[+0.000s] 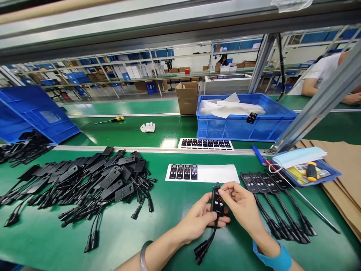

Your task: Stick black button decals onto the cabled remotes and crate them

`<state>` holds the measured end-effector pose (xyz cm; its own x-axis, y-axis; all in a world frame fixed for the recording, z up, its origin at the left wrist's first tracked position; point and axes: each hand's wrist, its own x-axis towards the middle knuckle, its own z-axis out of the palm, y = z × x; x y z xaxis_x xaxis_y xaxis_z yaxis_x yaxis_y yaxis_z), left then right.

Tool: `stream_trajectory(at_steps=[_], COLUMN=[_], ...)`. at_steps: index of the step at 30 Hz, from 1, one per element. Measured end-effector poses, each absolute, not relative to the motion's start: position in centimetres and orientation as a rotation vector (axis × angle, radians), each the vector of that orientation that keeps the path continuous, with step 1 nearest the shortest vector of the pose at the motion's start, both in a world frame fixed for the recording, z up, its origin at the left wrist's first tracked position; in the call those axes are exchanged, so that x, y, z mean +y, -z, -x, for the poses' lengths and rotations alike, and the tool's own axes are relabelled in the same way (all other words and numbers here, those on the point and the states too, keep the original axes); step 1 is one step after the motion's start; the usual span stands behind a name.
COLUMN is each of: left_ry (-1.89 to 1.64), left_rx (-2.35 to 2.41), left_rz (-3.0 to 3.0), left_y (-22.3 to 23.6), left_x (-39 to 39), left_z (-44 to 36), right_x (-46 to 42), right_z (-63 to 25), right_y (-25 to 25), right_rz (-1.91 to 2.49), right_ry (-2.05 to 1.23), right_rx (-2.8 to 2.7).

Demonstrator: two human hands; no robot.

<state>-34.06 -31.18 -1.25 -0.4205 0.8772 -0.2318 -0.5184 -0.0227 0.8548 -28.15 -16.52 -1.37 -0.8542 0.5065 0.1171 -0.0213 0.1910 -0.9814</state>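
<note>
Here's the left hand (197, 218), fingers beneath and thumb on the front, closed firmly around a black device (218, 205) near the middle of the table's (135, 244) near edge. Up at the device's top end the right hand (239, 203) works in close, thumb pressing the face, fingers bunched in a narrow pinch. Whether they grip or only press, I can't tell! Two plugs (200, 250) dangle below, toward that near edge.

Just beyond the hands, by the middle of the table's far edge, lies a sheet (217, 174) with four labels (179, 172) gathered at its left end. Over on the right, four more devices (262, 183) fan out in a row, cords toward the near right corner, and a tray (313, 175) carries a mask (300, 157) near the far right corner. Away to the left, a big pile (109, 182) of devices sprawls toward the left edge.
</note>
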Motion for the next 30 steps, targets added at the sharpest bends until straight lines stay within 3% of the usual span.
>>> stream_trajectory(at_steps=[12,17,22,30], left_ry=[-1.686,-1.680,-1.749,-1.811], left_rx=[1.237,1.197,1.149,1.222], left_rz=[-0.556,-0.485,-0.374,-0.351], left_y=[2.2,1.9,1.7,1.9], left_x=[-31.1,-31.0,-31.0,-30.7], left_z=[34.0,34.3,34.8,35.0], right_x=[-16.5,-15.3,-16.0,-17.4], right_z=[28.4,28.8,28.9,28.5], right_y=[1.9,2.8,3.2,3.2], right_rz=[0.498,0.492,0.353,0.177], right_ry=[-1.717,-1.505,-1.692,-1.710], right_rx=[-2.054,-2.160,-2.303,-2.381])
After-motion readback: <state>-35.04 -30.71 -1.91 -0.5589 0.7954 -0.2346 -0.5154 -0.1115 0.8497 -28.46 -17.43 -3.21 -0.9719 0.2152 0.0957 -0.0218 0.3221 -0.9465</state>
